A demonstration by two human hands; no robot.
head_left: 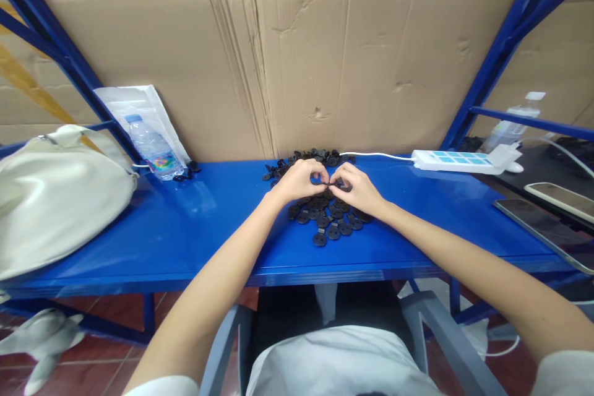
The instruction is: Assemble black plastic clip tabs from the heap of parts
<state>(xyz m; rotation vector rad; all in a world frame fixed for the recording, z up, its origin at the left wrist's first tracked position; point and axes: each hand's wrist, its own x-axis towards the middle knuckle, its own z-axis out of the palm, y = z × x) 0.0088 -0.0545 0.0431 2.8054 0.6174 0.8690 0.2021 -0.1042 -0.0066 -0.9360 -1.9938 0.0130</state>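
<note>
My left hand and my right hand meet fingertip to fingertip above the blue tabletop. Both are closed in a pinch on a small black piece, mostly hidden by the fingers. Under and in front of them lie many flat round black plastic parts, each with small holes and a short tab. Behind my hands is a second heap of small black pieces, whose exact shape is too small to tell.
A cream bag and a water bottle beside a white pouch stand on the left. To the right are a white power strip and two phones. Cardboard walls the back, between blue metal posts.
</note>
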